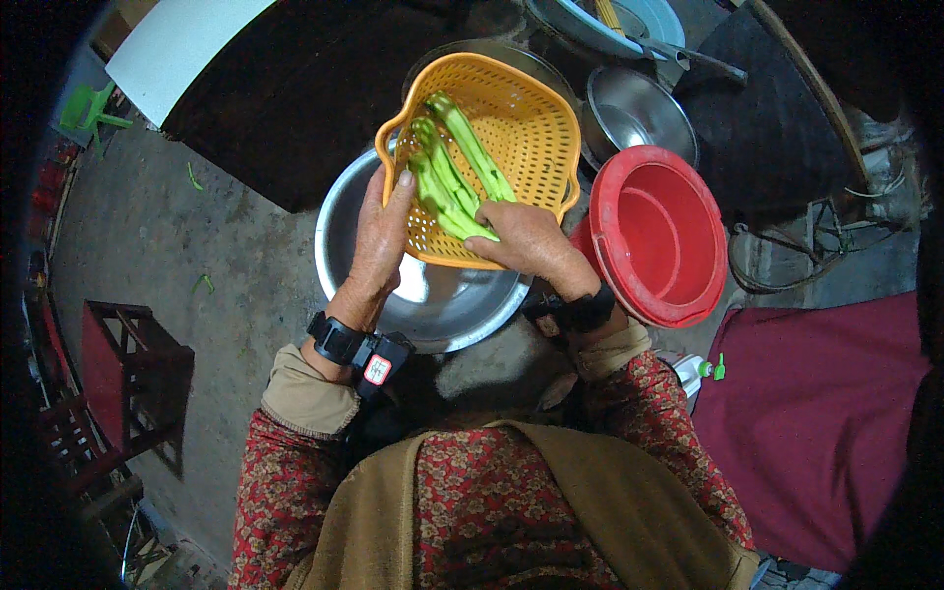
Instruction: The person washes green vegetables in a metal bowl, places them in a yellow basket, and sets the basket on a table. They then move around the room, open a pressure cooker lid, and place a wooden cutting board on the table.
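A yellow perforated plastic basket (542,140) is tilted above a wide metal basin (472,310). Several long, pale green peeled vegetable pieces (472,151) lie inside it; their exact kind is unclear. My left hand (382,228) grips the basket's left side, thumb over the rim. At the basket's near right part, my right hand (527,240) has its thumb and fingers closed on the lower ends of the vegetable pieces. Dark straps with small devices are on both wrists.
A red plastic bucket (664,228) stands right of the basin, with a metal pot (638,110) behind it. Farther back is a light blue basin (656,22) with a long-handled utensil. A dark red cloth (804,420) hangs at right; a small wooden stool (133,376) stands at left.
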{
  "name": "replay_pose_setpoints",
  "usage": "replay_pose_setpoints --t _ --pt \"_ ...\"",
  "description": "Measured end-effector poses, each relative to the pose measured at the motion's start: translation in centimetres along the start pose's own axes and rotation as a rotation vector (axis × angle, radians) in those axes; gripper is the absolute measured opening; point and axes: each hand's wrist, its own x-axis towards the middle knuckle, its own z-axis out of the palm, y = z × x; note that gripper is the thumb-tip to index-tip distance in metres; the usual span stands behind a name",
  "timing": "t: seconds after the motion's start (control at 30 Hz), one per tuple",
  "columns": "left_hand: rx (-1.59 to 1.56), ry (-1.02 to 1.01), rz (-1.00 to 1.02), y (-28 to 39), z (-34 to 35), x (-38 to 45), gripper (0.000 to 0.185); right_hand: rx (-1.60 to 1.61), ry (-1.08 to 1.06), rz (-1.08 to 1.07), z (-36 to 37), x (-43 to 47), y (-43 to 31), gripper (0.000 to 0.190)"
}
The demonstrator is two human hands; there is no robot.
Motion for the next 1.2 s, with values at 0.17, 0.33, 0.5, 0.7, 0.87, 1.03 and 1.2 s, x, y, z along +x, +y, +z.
replay_pose_setpoints --t 0.17,0.33,0.5,0.7,0.87,1.03,1.2 --pt "-0.006 -0.005 0.013 -0.1 0.2 -0.1 0.044 -0.007 -0.089 0.042 0.3 -0.3 -0.2 0.04" --pt "0.018 0.013 0.033 0.0 0.1 0.1 0.043 0.101 0.027 0.061 1.6 -0.2 0.1 0.037" --pt "-0.048 0.034 0.048 0.3 -0.1 0.2 0.041 0.264 0.202 0.015 1.4 -0.2 0.1 0.035" --pt "-0.083 0.053 -0.005 0.5 -0.1 0.3 0.04 0.353 0.354 0.023 -1.1 -0.5 -0.6 0.036" --pt "-0.103 0.038 -0.035 0.4 -0.4 0.4 0.04 0.265 0.527 0.002 -1.4 0.2 -0.4 0.036" --pt "-0.2 -0.026 -0.166 -0.4 -0.7 0.1 0.039 0.372 0.579 -0.04 -1.3 0.4 0.6 0.032" --pt "-0.228 0.014 -0.114 -0.3 -0.5 0.5 0.039 0.41 0.724 -0.057 -3.3 -0.3 -0.8 0.028"
